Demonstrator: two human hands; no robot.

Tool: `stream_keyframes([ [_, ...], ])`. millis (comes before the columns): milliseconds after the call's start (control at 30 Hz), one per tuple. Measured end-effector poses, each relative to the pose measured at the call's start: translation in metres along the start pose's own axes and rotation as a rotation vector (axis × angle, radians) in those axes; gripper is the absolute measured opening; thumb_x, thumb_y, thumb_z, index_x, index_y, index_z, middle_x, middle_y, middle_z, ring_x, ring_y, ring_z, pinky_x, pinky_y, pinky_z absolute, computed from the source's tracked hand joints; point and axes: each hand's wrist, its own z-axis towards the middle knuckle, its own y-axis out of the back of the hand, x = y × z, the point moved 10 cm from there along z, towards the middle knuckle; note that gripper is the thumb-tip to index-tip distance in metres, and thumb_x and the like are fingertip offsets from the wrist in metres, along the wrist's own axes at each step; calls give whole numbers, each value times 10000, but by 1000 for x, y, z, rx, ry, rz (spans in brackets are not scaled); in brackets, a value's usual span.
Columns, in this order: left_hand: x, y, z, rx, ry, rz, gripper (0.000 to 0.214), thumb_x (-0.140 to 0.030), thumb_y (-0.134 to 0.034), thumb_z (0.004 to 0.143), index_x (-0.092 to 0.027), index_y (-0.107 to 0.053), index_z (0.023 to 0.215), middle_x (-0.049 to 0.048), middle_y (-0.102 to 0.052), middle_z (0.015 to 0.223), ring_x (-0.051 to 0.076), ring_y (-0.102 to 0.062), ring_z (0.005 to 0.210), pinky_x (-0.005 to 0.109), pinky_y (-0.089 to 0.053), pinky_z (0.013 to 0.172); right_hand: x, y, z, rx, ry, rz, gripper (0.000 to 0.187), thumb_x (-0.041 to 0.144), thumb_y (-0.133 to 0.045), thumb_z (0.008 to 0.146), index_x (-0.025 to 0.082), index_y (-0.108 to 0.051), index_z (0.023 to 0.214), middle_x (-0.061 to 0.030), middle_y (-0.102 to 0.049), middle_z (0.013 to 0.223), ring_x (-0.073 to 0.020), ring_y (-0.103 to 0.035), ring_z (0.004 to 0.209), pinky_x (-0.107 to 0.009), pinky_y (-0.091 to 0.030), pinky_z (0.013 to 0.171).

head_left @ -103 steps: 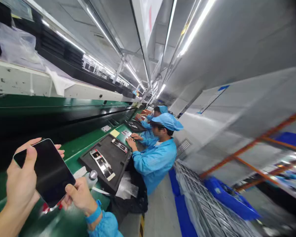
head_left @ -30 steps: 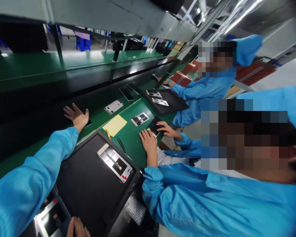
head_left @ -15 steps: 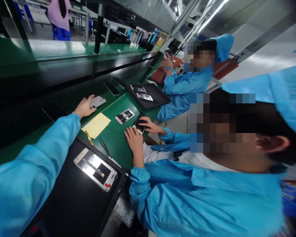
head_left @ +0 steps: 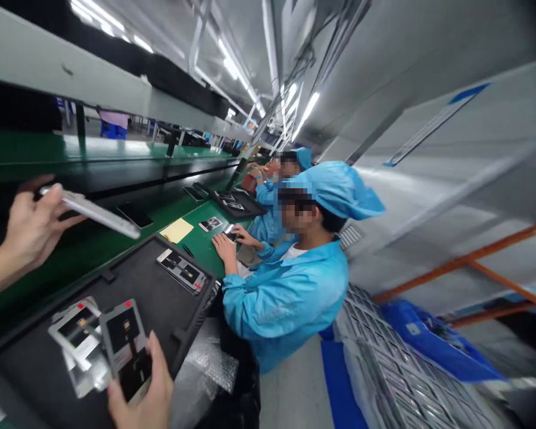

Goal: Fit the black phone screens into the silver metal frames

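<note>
At the left, my left hand [head_left: 38,232] is raised over the bench, pinching a thin silvery phone part [head_left: 100,213] seen nearly edge-on. My right hand [head_left: 145,390] grips the lower end of a phone screen assembly [head_left: 124,333], thumb on one side and fingers on the other. Its back shows dark panels, a flex cable and a red mark at the top. Beside it, other screen assemblies [head_left: 74,333] lie overlapping, partly blurred, on a black foam tray [head_left: 147,298]. More assemblies [head_left: 181,269] lie stacked at the tray's far end.
Close on the right, a co-worker [head_left: 290,280] in blue handles a phone part on the green bench [head_left: 214,250]. Yellow paper [head_left: 177,230] and a dark phone [head_left: 134,214] lie beyond my tray. Another person sits farther along. Bubble wrap [head_left: 212,360] hangs beside the tray.
My left hand has lifted the phone part off the bench and drawn it back toward me. My right hand has come into view at the tray. The camera view has swung upward and right.
</note>
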Motion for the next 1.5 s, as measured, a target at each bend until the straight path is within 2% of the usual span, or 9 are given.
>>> stream_keyframes([
  [100, -40, 60, -64, -121, 11, -118, 757, -768, -816, 721, -388, -606, 1341, -50, -787, 1174, 322, -731, 1215, 506, -656, 946, -6, -21, -67, -243, -107, 23, 671, 462, -841, 842, 299, -603, 1448, -146, -682, 1412, -394, -649, 1287, -608, -543, 1102],
  [233, -51, 105, -148, -119, 354, -203, 713, -930, -549, 803, -466, -637, 1337, -40, -748, 1324, 305, -665, 1336, 396, -668, 965, 4, -22, -69, -329, -169, 256, 811, 492, -856, 716, 172, -608, 1418, -171, -758, 1256, -366, -711, 1217, -563, -536, 1123],
  [433, -34, 105, -281, 210, 887, -274, 1076, -1002, -619, 551, -469, -585, 1485, 120, -812, 1032, 417, -791, 805, 488, -657, 582, 95, -46, -93, -349, -15, 239, 773, 390, -842, 763, 149, -585, 1450, -176, -695, 1411, -308, -647, 1347, -479, -479, 1209],
  [533, -46, 102, -314, 292, 928, -383, 1193, -931, -746, 541, -414, -496, 1586, 106, -813, 969, 405, -791, 802, 480, -655, 647, 147, -83, -113, -200, 164, 135, 783, 310, -803, 816, 181, -534, 1539, -153, -676, 1450, -314, -648, 1353, -470, -487, 1213],
  [667, -76, 121, -304, 234, 775, -445, 1053, -786, -726, 813, -278, -375, 1665, 79, -815, 1000, 303, -783, 869, 372, -636, 765, 195, -111, -121, 67, 362, 18, 877, 228, -784, 831, 283, -436, 1635, -116, -558, 1598, -323, -555, 1466, -479, -480, 1226],
  [800, -90, 141, -280, 259, 663, -436, 989, -759, -667, 891, -173, -393, 1640, 99, -798, 941, 233, -729, 782, 297, -584, 740, 221, -110, -105, 245, 306, 182, 673, 370, -728, 945, 310, -514, 1580, -105, -481, 1665, -324, -544, 1479, -466, -574, 1116],
  [1100, -95, 144, -268, 532, 281, -110, 770, -693, -520, 1014, -187, -455, 1590, 153, -723, 1216, 278, -705, 1010, 399, -560, 954, 261, -131, -74, 11, 159, 452, 458, 500, -600, 1040, 247, -620, 1422, -121, -682, 1455, -281, -725, 1230, -441, -647, 983],
  [1333, -102, 134, -273, 731, 1, 404, 775, -652, -440, 1051, -197, -346, 1671, 197, -276, 1738, 440, -378, 1549, 583, -432, 1209, 256, -109, -75, -352, 198, 499, 249, 437, -686, 987, 191, -687, 1025, -64, -754, 1049, -186, -740, 1000, -327, -602, 915],
  [1500, -120, 129, -270, 813, -160, 455, 734, -622, -441, 1069, -181, -363, 1650, 198, -329, 1711, 387, -433, 1533, 548, -426, 1235, 261, -98, -80, -388, 257, 456, 248, 376, -664, 1002, 197, -619, 836, -27, -694, 946, -158, -701, 913, -316, -569, 891],
])
